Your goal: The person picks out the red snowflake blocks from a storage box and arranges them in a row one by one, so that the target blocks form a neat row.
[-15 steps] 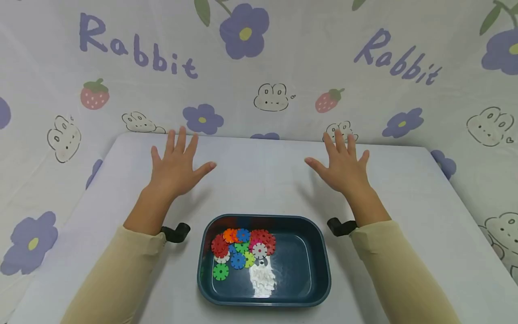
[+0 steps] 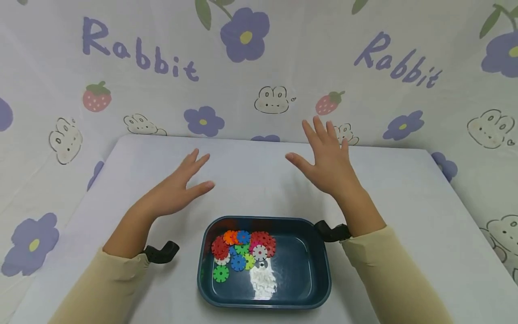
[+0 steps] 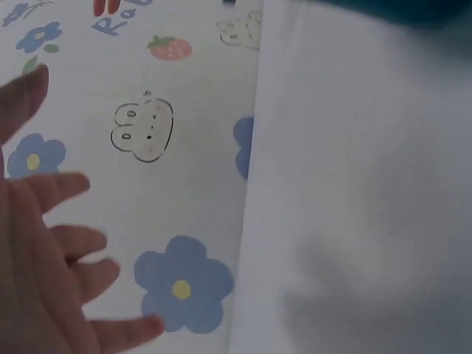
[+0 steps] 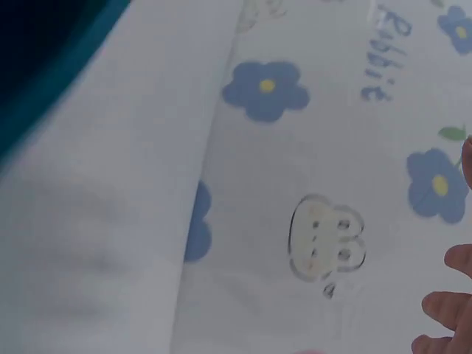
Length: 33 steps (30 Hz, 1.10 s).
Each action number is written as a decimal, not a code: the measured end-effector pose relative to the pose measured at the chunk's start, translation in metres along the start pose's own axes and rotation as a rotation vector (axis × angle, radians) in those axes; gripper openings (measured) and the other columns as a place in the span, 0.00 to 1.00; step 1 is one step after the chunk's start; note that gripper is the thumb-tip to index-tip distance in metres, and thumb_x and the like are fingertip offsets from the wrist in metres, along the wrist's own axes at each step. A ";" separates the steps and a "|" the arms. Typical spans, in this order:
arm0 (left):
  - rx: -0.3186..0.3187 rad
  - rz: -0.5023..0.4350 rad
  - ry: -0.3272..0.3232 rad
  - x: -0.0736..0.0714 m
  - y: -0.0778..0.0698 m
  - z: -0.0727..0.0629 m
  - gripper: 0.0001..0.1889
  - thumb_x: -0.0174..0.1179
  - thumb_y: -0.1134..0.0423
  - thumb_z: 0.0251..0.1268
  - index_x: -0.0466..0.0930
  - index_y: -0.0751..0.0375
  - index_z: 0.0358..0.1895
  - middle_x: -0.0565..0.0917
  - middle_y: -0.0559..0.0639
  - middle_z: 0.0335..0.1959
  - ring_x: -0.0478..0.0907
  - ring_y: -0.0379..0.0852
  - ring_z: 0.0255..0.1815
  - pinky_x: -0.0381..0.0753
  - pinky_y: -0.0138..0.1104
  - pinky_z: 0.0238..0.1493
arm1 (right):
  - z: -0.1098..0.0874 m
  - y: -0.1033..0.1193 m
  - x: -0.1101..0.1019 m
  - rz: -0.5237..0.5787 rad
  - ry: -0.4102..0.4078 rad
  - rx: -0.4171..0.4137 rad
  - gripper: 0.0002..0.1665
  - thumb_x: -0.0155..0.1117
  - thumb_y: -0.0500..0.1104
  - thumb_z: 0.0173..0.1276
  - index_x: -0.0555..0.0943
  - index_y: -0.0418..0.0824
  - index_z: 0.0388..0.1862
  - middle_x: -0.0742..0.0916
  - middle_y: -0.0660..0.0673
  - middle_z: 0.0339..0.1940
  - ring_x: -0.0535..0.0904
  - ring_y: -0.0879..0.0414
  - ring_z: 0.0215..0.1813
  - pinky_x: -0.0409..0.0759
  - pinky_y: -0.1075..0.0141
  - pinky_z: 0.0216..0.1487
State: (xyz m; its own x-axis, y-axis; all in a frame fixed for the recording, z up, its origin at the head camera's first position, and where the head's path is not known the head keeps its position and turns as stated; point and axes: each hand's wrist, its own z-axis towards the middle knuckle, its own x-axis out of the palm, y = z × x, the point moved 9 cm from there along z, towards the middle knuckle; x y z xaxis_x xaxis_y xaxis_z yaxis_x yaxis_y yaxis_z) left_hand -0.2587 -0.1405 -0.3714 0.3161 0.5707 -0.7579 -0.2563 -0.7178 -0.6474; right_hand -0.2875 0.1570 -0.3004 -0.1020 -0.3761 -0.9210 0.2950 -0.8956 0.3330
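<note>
Our left hand (image 2: 176, 189) and right hand (image 2: 329, 164), fingers extended, hold nothing; the right wrist camera (image 2: 332, 231), if lowered, could snag the tray (image 2: 297, 265) behind them, spilling discs (image 2: 238, 262).

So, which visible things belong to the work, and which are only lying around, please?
Probably for the work:
left hand and right hand, both empty
dark blue tray
coloured notched discs inside it

Probably just surroundings:
white table
printed cloth behind
black wrist attachments

White tabletop (image 2: 251, 180), pale backdrop (image 2: 162, 22) printed with purple flowers (image 2: 244, 35), strawberries (image 2: 97, 99), rabbits (image 2: 272, 103), "Rabbit" lettering (image 2: 141, 57)
</note>
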 end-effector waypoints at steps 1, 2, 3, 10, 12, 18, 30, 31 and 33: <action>0.019 -0.052 0.034 0.006 0.000 -0.004 0.40 0.51 0.36 0.70 0.45 0.39 0.79 0.37 0.48 0.82 0.35 0.55 0.82 0.47 0.66 0.72 | -0.001 0.007 0.001 0.028 0.002 -0.025 0.51 0.51 0.72 0.67 0.47 0.53 0.81 0.48 0.47 0.83 0.34 0.45 0.83 0.34 0.31 0.73; 0.039 -0.108 0.069 0.011 0.000 -0.008 0.39 0.52 0.39 0.70 0.47 0.39 0.79 0.40 0.48 0.82 0.38 0.55 0.82 0.49 0.64 0.72 | -0.003 0.014 0.003 0.056 0.005 -0.049 0.51 0.52 0.71 0.67 0.48 0.54 0.81 0.49 0.48 0.83 0.36 0.46 0.83 0.37 0.33 0.74; 0.061 -0.163 0.103 0.017 0.000 -0.012 0.38 0.53 0.41 0.70 0.49 0.40 0.79 0.43 0.47 0.82 0.42 0.56 0.81 0.51 0.64 0.72 | -0.004 0.021 0.005 0.085 0.010 -0.072 0.50 0.54 0.70 0.67 0.50 0.54 0.81 0.51 0.49 0.83 0.38 0.47 0.83 0.40 0.34 0.75; 0.108 -0.455 0.259 0.052 0.009 -0.033 0.29 0.62 0.53 0.67 0.70 0.45 0.71 0.70 0.47 0.72 0.63 0.54 0.75 0.64 0.59 0.69 | -0.019 0.072 0.023 0.330 0.021 -0.311 0.32 0.65 0.54 0.68 0.74 0.47 0.69 0.78 0.47 0.69 0.71 0.52 0.71 0.72 0.50 0.68; 0.112 -0.496 0.282 0.060 0.010 -0.036 0.27 0.64 0.56 0.66 0.73 0.52 0.68 0.75 0.50 0.69 0.67 0.54 0.72 0.68 0.57 0.67 | -0.025 0.085 0.029 0.414 0.048 -0.376 0.26 0.66 0.51 0.67 0.79 0.45 0.62 0.84 0.48 0.60 0.79 0.55 0.60 0.79 0.56 0.60; 0.132 -0.566 0.298 0.075 0.015 -0.037 0.22 0.67 0.60 0.63 0.80 0.57 0.60 0.81 0.52 0.61 0.74 0.52 0.66 0.70 0.55 0.66 | -0.035 0.114 0.057 0.632 0.253 -0.435 0.16 0.67 0.45 0.67 0.84 0.44 0.53 0.89 0.51 0.39 0.80 0.60 0.36 0.83 0.66 0.38; 0.136 -0.639 0.270 0.081 0.022 -0.037 0.19 0.68 0.63 0.61 0.82 0.54 0.57 0.83 0.53 0.58 0.79 0.47 0.59 0.77 0.39 0.59 | -0.073 0.141 0.136 0.681 0.862 -0.479 0.16 0.69 0.46 0.66 0.85 0.40 0.50 0.87 0.55 0.29 0.79 0.63 0.28 0.82 0.69 0.35; 0.132 -0.635 0.267 0.081 0.022 -0.038 0.19 0.68 0.63 0.61 0.82 0.54 0.57 0.83 0.52 0.58 0.79 0.47 0.59 0.77 0.38 0.59 | -0.075 0.143 0.141 0.650 0.879 -0.490 0.18 0.70 0.46 0.65 0.85 0.41 0.52 0.86 0.56 0.27 0.78 0.64 0.27 0.80 0.71 0.33; 0.135 -0.634 0.263 0.082 0.022 -0.038 0.19 0.68 0.63 0.61 0.82 0.54 0.57 0.83 0.53 0.58 0.79 0.47 0.59 0.77 0.40 0.59 | -0.078 0.145 0.150 0.591 0.894 -0.496 0.20 0.70 0.46 0.65 0.84 0.42 0.54 0.84 0.56 0.25 0.76 0.64 0.25 0.78 0.72 0.30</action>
State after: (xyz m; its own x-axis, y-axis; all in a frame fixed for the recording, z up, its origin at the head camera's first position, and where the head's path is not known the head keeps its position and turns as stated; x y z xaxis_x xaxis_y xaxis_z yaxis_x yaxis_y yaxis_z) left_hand -0.2042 -0.1250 -0.4448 0.6484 0.7354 -0.1969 -0.0553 -0.2125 -0.9756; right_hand -0.1857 -0.0105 -0.4057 0.8175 -0.2252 -0.5300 0.4298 -0.3739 0.8219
